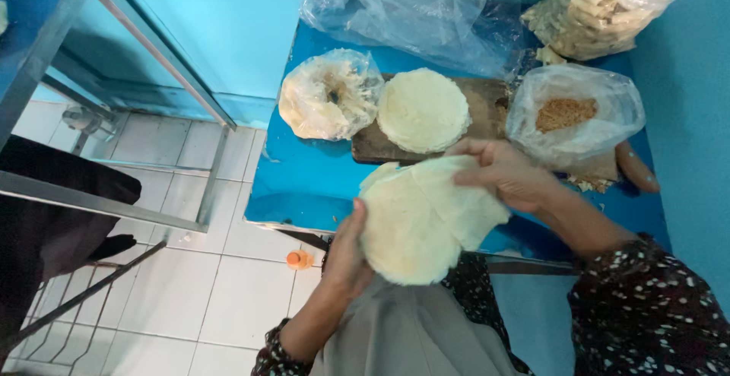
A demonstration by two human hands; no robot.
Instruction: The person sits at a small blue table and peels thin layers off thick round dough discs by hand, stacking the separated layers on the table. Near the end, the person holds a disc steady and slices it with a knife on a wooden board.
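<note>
Blue table (304, 186), near edge: left hand (346, 250) cups a stack of round wrappers (411, 231); right hand (506, 174) pinches the top sheet, peeling. Looks like it needs gentle separating next.

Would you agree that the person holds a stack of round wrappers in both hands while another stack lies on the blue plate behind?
Not quite: the second stack of round wrappers lies on a dark wooden board, not a blue plate, as the head view shows. The left hand and right hand do hold the held stack.

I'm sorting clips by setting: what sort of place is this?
Probably a small food-preparation workspace: thin round wrappers stacked on a wooden board, a bag of crumbs, a bag of rolled snacks, a blue table.
</note>
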